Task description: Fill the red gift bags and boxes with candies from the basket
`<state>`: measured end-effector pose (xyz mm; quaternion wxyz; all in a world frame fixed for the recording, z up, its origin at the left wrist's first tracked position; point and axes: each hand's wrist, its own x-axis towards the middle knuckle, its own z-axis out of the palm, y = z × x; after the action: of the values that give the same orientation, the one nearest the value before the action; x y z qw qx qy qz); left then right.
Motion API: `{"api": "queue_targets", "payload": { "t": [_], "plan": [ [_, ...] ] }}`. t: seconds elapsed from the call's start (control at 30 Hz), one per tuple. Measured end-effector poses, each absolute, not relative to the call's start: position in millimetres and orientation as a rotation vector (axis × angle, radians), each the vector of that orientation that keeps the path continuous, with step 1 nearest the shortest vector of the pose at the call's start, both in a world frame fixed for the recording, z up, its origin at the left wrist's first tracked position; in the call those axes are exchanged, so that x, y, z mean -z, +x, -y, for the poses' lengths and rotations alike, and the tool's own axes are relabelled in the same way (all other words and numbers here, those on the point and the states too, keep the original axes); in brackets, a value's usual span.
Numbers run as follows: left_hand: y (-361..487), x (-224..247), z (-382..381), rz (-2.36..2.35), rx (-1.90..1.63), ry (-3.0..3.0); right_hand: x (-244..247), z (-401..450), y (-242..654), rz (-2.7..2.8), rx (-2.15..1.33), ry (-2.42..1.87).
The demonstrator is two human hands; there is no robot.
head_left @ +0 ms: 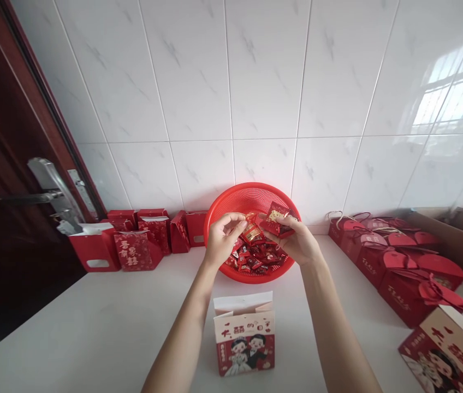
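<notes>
A strip of white countertop [133, 311] left a passage between the red plastic basket [225, 210] and the upright paper gift box [243, 333], while red gift bags [141, 245] blocked the left, red gift boxes [403, 278] the right, and the tiled wall [199, 82] the back edge.

Candies [254, 256] in basket [231, 204] (gift boxes [403, 286] right)

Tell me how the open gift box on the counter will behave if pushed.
The box looks like thin printed card, so it is probably light and fairly stiff. Standing upright with its top open, it would likely tip if pushed high. The open top may crease easily.
</notes>
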<state>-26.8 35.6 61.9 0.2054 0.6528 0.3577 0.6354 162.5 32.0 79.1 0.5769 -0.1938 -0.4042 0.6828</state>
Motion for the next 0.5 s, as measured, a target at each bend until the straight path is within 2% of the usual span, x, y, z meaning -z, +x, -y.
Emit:
{"api": "queue_targets", "payload": {
  "t": [0.5],
  "plan": [
    [-38,-91,25,-1.001,-1.691,2.434,-104,3,165,1.088,-1.584,-0.365]
  ]
}}
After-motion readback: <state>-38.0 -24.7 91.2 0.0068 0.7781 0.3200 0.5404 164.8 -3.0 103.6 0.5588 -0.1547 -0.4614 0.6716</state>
